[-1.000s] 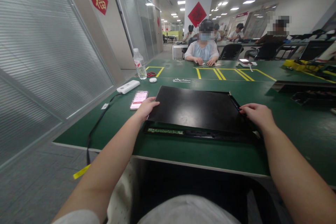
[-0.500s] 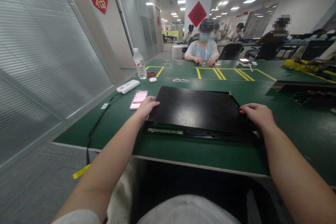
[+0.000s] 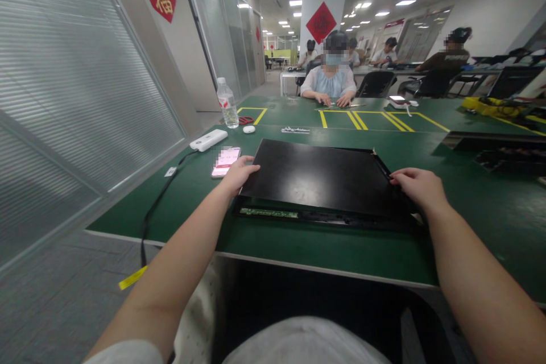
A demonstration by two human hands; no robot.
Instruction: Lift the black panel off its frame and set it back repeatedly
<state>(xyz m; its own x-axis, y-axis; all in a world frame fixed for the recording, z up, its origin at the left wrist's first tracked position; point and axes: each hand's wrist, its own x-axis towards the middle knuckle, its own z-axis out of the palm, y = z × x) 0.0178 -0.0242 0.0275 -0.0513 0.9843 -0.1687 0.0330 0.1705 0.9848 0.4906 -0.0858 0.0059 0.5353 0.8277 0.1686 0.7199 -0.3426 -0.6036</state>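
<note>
A flat black screen panel (image 3: pixel 315 173) lies tilted on a black frame (image 3: pixel 341 220), with its near edge raised. A green circuit board strip (image 3: pixel 268 213) shows in the frame's near side. My left hand (image 3: pixel 239 175) grips the panel's left edge, thumb on top and the other fingers partly hidden. On the opposite side, my right hand (image 3: pixel 420 185) has its thumb and fingers pinched on the frame's right edge, by the panel's corner. What lies beneath the panel is hidden.
Left of the panel are a phone (image 3: pixel 226 161), a white power strip (image 3: pixel 209 140) and its cord. Behind stand a water bottle (image 3: pixel 227 103), red-handled scissors (image 3: pixel 246 120) and a white case (image 3: pixel 249 129). Dark panels (image 3: pixel 503 148) lie at right. A person (image 3: pixel 328 79) sits across the green table (image 3: pixel 170 210).
</note>
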